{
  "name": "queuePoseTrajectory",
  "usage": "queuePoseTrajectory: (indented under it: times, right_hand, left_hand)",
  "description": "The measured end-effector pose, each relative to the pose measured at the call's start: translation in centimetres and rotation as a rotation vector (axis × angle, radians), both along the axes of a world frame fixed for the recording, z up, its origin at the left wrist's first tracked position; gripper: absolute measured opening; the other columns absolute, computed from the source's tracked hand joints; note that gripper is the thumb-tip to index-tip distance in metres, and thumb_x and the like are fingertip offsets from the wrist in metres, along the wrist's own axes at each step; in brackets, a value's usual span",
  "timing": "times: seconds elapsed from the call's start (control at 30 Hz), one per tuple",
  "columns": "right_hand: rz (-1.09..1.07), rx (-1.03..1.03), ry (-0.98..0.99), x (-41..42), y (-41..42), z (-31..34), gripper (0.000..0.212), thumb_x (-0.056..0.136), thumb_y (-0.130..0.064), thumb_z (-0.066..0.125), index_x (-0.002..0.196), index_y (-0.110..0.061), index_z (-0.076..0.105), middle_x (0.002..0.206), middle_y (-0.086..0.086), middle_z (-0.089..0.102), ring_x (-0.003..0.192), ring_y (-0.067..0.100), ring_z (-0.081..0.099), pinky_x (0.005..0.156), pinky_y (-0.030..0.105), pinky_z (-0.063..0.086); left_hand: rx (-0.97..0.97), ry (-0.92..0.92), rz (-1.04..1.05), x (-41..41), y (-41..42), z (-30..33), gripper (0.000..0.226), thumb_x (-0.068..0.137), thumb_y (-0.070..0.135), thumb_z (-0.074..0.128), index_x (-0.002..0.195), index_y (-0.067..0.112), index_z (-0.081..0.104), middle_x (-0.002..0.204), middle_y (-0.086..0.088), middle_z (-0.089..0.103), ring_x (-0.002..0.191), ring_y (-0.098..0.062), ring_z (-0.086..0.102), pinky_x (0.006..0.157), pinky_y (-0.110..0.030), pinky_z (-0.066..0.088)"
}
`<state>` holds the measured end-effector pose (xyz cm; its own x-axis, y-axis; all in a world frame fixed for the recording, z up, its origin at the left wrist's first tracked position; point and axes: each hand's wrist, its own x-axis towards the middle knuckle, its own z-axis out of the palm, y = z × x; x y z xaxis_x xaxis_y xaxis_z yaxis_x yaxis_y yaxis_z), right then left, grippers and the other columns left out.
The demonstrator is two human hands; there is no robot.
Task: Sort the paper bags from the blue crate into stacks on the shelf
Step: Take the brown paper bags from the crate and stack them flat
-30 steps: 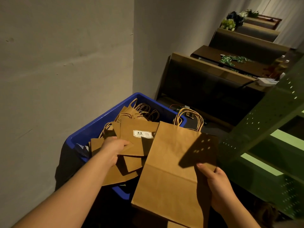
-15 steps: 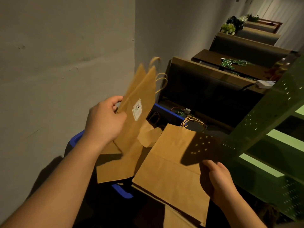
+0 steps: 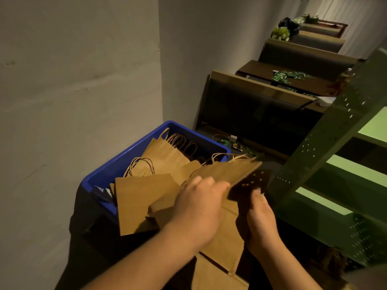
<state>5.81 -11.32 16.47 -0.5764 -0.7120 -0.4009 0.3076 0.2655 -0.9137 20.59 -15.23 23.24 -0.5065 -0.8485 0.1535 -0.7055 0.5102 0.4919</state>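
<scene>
Brown kraft paper is filling most of what I am seeing from the head camera: the person's left hand (image 3: pixel 201 204) is gripping a paper bag (image 3: pixel 228 174) by its lower edge, fingers curled over it, and is laying it flat across a second paper bag (image 3: pixel 226 243) that the right hand (image 3: pixel 259 218) is holding from underneath, thumb pressing on the upper corner where a shadow with small light dots is falling. Both bags are sitting in front of the person, just beside the green perforated metal shelf (image 3: pixel 335 164) on the right, whose pale green boards are catching the light. To the left, the blue crate (image 3: pixel 125 162) is standing against the grey wall (image 3: pixel 79 80), and loose paper bags in the crate (image 3: pixel 144 197) are lying in a jumble, their twisted cord handles (image 3: pixel 140 164) sticking up toward the far rim. Beyond the crate, dark wooden benches (image 3: pixel 261 105) are lining up along the wall, a table (image 3: pixel 261 69) between them is carrying scattered green packets (image 3: pixel 282 76), and some flowers (image 3: pixel 282 32) are showing at the far end.
</scene>
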Motion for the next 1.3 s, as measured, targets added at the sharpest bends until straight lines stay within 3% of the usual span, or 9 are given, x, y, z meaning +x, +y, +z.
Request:
queuePoseTrajectory:
  times: [0.13, 0.27, 0.43, 0.57, 0.63, 0.8, 0.9, 1.0, 1.3]
  right_hand:
    - [0.039, -0.060, -0.067, 0.3, 0.3, -0.2, 0.064, 0.078, -0.079, 0.051, 0.118, -0.032, 0.067, 0.109, 0.003, 0.078, 0.099, 0.024, 0.075, 0.090, 0.046, 0.057]
    - [0.087, -0.056, -0.035, 0.0, 0.7, -0.2, 0.029, 0.094, -0.024, 0.072, 0.121, -0.021, 0.063, 0.100, 0.006, 0.079, 0.092, 0.025, 0.077, 0.086, 0.046, 0.059]
    - [-0.005, 0.028, -0.097, -1.0, 1.6, -0.7, 0.015, 0.098, -0.016, 0.066, 0.113, -0.018, 0.063, 0.101, 0.021, 0.075, 0.088, 0.035, 0.071, 0.081, 0.049, 0.055]
    - [0.002, 0.038, -0.139, -2.6, 2.4, -1.1, 0.006, 0.101, -0.012, 0.058, 0.099, -0.009, 0.063, 0.095, 0.024, 0.067, 0.078, 0.030, 0.064, 0.070, 0.039, 0.048]
    - [-0.014, 0.020, -0.178, -2.8, 2.8, -0.7, 0.010, 0.102, -0.011, 0.055, 0.106, -0.006, 0.063, 0.088, 0.019, 0.073, 0.078, 0.028, 0.069, 0.069, 0.037, 0.053]
    - [-0.005, 0.052, -0.293, -3.1, 3.7, -0.8, 0.037, 0.098, -0.018, 0.057, 0.129, 0.004, 0.058, 0.102, 0.022, 0.073, 0.086, 0.035, 0.069, 0.078, 0.042, 0.054]
    - [0.082, 0.058, -0.292, -2.9, 3.7, -0.7, 0.029, 0.099, -0.017, 0.055, 0.118, 0.003, 0.063, 0.092, 0.018, 0.075, 0.074, 0.029, 0.073, 0.068, 0.036, 0.058]
    - [0.132, 0.071, -0.197, -2.3, 3.3, 0.0, 0.010, 0.099, -0.011, 0.055, 0.094, -0.004, 0.059, 0.087, 0.018, 0.066, 0.071, 0.027, 0.065, 0.067, 0.033, 0.053]
    - [0.158, 0.128, -0.001, -1.6, 0.9, 1.6, 0.008, 0.101, -0.013, 0.057, 0.104, -0.012, 0.064, 0.075, 0.008, 0.061, 0.068, 0.023, 0.055, 0.062, 0.035, 0.041]
  left_hand:
    - [0.031, -0.230, -0.141, -1.5, 2.3, -1.3, 0.053, 0.100, 0.012, 0.051, 0.148, 0.033, 0.044, 0.134, 0.002, 0.052, 0.129, -0.022, 0.041, 0.107, -0.041, 0.039]
    - [0.101, -0.336, -0.223, -1.9, 2.9, -2.2, 0.044, 0.101, 0.027, 0.054, 0.144, 0.030, 0.046, 0.137, 0.001, 0.051, 0.131, -0.022, 0.042, 0.107, -0.044, 0.042]
    - [0.276, -0.011, -0.023, 0.1, -0.3, -2.6, 0.053, 0.096, 0.054, 0.055, 0.147, 0.049, 0.038, 0.139, 0.016, 0.044, 0.127, -0.008, 0.043, 0.105, -0.032, 0.045]
    - [0.322, 0.046, 0.355, 2.4, -5.9, -3.6, 0.071, 0.094, 0.061, 0.052, 0.157, 0.037, 0.027, 0.160, 0.006, 0.033, 0.151, -0.024, 0.020, 0.118, -0.051, 0.032]
    - [0.482, 0.111, 0.441, 3.8, -7.9, -3.8, 0.074, 0.095, 0.062, 0.051, 0.158, 0.034, 0.028, 0.161, 0.000, 0.036, 0.149, -0.030, 0.030, 0.115, -0.055, 0.036]
    - [1.112, 0.514, 0.471, 6.1, -8.5, -4.4, 0.069, 0.085, 0.065, 0.066, 0.137, 0.020, 0.061, 0.123, -0.008, 0.072, 0.117, -0.033, 0.064, 0.108, -0.049, 0.046]
    - [1.363, 0.782, 0.390, 6.7, -7.0, -4.4, 0.043, 0.085, 0.040, 0.071, 0.113, 0.008, 0.079, 0.110, -0.019, 0.077, 0.098, -0.036, 0.072, 0.102, -0.052, 0.051]
    - [1.344, 0.917, 0.332, 7.3, -6.3, -5.3, 0.044, 0.084, 0.025, 0.070, 0.122, 0.002, 0.071, 0.122, -0.025, 0.071, 0.106, -0.041, 0.070, 0.098, -0.054, 0.053]
    - [1.266, 0.909, 0.397, 8.7, -6.9, -5.2, 0.042, 0.085, 0.016, 0.070, 0.125, 0.005, 0.065, 0.119, -0.025, 0.072, 0.114, -0.045, 0.067, 0.105, -0.064, 0.047]
